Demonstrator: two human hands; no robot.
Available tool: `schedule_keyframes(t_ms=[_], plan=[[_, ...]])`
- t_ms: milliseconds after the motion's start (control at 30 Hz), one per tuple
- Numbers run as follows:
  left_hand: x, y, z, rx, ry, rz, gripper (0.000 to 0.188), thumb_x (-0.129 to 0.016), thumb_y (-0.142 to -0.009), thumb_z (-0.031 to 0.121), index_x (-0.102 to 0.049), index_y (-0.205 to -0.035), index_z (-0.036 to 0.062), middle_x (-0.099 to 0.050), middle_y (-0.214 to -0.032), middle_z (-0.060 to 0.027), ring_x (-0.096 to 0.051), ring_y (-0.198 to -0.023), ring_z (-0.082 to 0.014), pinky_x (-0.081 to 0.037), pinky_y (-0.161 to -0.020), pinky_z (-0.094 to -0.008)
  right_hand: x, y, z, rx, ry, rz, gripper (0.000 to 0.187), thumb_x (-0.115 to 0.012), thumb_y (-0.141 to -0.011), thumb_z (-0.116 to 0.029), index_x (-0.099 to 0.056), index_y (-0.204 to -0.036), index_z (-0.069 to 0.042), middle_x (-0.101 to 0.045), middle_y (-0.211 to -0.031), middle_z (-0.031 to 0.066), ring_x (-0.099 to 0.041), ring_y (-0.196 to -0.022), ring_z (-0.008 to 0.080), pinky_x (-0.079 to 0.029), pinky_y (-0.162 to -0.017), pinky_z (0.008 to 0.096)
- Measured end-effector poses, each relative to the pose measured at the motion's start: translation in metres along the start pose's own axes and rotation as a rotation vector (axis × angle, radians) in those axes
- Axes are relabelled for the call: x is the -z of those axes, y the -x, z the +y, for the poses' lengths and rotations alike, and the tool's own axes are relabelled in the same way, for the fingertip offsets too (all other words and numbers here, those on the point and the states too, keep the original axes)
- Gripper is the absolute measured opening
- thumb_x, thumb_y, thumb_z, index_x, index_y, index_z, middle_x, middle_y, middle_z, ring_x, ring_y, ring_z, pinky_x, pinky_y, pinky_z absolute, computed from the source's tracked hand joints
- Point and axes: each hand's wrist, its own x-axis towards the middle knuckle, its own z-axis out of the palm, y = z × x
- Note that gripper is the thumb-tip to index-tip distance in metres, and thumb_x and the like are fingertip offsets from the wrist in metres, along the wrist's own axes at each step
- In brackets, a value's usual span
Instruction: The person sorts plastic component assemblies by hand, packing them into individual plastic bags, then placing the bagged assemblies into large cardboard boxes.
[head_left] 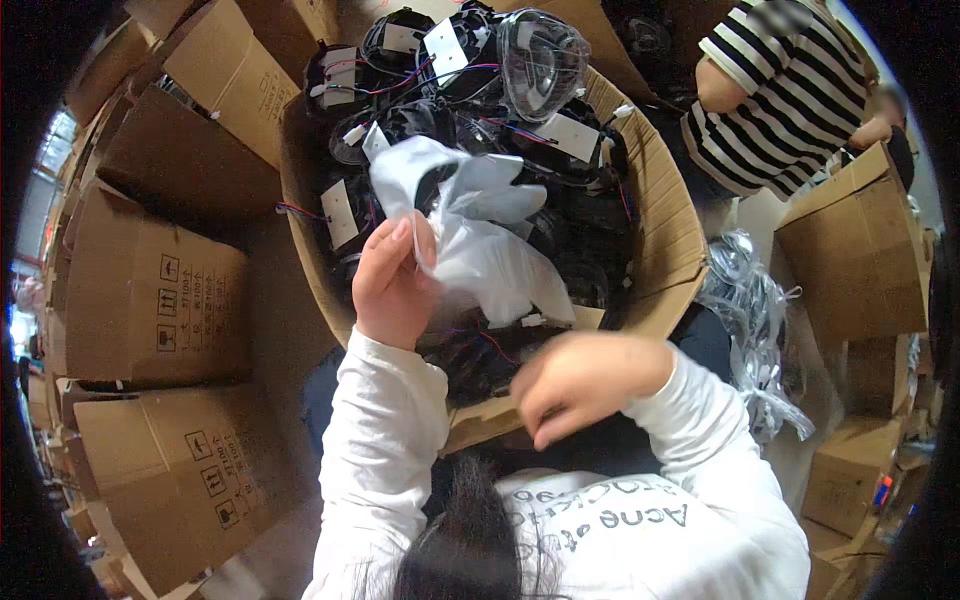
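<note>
My left hand (pixel 392 285) is raised over an open cardboard box (pixel 668 225) and grips a crumpled clear plastic bag (pixel 480 235) between thumb and fingers. The bag hangs over the box's contents. My right hand (pixel 580 380) is lower, near the box's front edge, with fingers curled downward; what it holds, if anything, is hidden. The box is filled with several black lamp units (pixel 400 45) with red and blue wires and white tags, one with a clear lens (pixel 542 60).
Closed and open cardboard cartons (pixel 150 295) stack on the left. Another person in a striped shirt (pixel 770 95) bends at the top right beside another carton (pixel 855 255). A heap of clear plastic bags (pixel 750 310) lies right of the box.
</note>
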Motion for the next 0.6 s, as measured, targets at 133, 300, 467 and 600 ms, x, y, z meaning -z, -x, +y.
schedule_keyframes(t_ms=[133, 300, 467, 600], plan=[[-0.009, 0.002, -0.002, -0.041, -0.131, 0.0, 0.038, -0.056, -0.101, 0.031, -0.058, -0.075, 0.0036, -0.054, -0.069, -0.0011, -0.047, -0.063, -0.0103, -0.036, -0.06, -0.0269, 0.043, 0.026, 0.032, -0.084, -0.045, 0.719, 0.01, -0.075, -0.088, -0.012, -0.074, -0.091, -0.002, -0.066, -0.085, 0.0055, -0.064, -0.08, 0.017, -0.05, -0.072, 0.031], [-0.011, 0.003, -0.008, 0.121, 0.061, -0.148, 0.032, -0.063, -0.097, 0.026, -0.074, -0.091, -0.0031, -0.075, -0.092, -0.0111, -0.07, -0.077, -0.0163, -0.054, -0.073, -0.03, 0.045, 0.025, 0.043, -0.113, 0.108, 1.027, 0.028, -0.078, -0.087, -0.014, -0.07, -0.112, -0.005, -0.062, -0.105, 0.0045, -0.059, -0.092, 0.0153, -0.048, -0.08, 0.0284], [-0.009, 0.002, -0.018, 0.309, 0.046, -0.22, 0.023, -0.07, -0.094, 0.021, -0.075, -0.09, -0.0012, -0.074, -0.09, -0.008, -0.067, -0.076, -0.0137, -0.052, -0.071, -0.0284, 0.028, 0.018, 0.045, -0.196, 0.693, 0.945, 0.024, -0.082, -0.078, -0.019, -0.069, -0.095, -0.007, -0.065, -0.099, 0.0055, -0.059, -0.096, 0.0271, -0.046, -0.087, 0.0416], [-0.023, 0.001, -0.026, 0.079, -0.27, 0.148, 0.028, -0.065, -0.099, 0.024, -0.072, -0.106, -0.0021, -0.07, -0.083, -0.0017, -0.061, -0.071, -0.0099, -0.049, -0.068, -0.0265, 0.028, 0.02, 0.051, -0.175, 0.568, 0.969, 0.019, -0.081, -0.079, -0.019, -0.068, -0.082, -0.006, -0.064, -0.085, 0.0055, -0.061, -0.082, 0.0252, -0.047, -0.076, 0.0393]])
